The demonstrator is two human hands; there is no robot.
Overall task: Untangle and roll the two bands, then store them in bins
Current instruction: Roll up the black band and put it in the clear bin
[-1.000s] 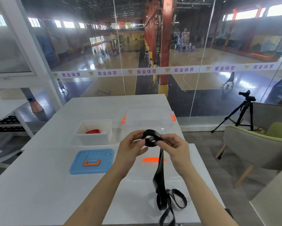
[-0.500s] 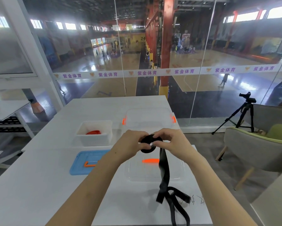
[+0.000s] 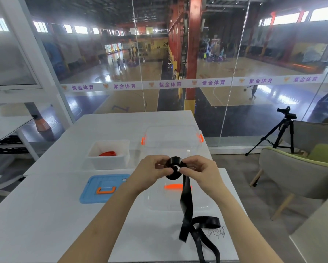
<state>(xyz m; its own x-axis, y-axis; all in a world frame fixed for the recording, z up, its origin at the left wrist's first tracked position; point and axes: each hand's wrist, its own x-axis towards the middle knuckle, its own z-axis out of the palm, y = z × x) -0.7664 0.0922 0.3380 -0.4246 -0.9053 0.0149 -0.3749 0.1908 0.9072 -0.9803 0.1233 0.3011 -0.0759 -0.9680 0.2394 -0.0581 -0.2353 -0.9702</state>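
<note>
Both left hand [image 3: 149,172] and right hand [image 3: 204,174] pinch the coiled black band [image 3: 175,160] between curled fingers [image 3: 159,162], tail dangling.

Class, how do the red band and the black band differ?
The red band lies in the white bin; the black band is held by the left hand and right hand. The red band looks compact; the black band is part-rolled, its tail trailing onto the table.
</note>
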